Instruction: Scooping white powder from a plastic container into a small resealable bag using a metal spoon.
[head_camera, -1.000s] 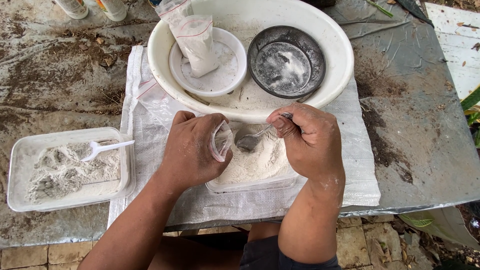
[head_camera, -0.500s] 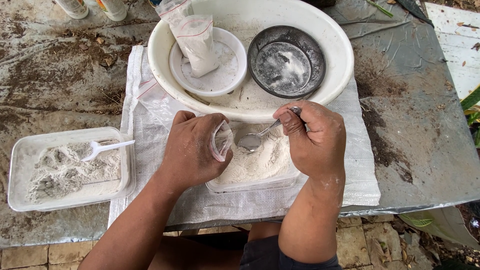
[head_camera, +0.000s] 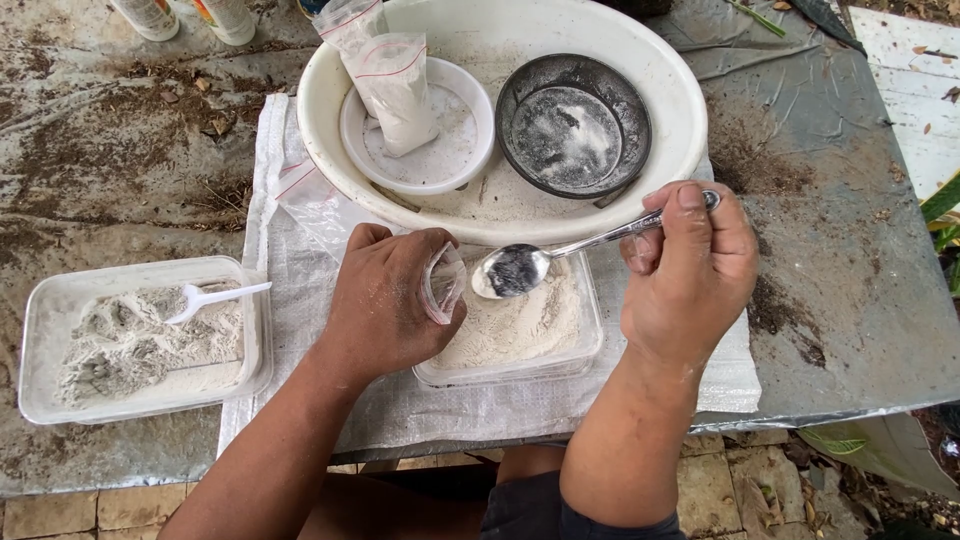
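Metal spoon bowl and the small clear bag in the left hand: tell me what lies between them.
Nothing: in the head view the metal spoon bowl almost meets the small clear bag; only the powder tray lies beneath.

A powder tray (head_camera: 520, 330) lies before the basin (head_camera: 690, 120); another tray (head_camera: 40, 330) sits well left.

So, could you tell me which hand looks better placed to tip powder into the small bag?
The right hand, probably. It holds the metal spoon by its handle, bowl beside the mouth of the small clear bag. The left hand is busy holding that bag over the tray of powder.
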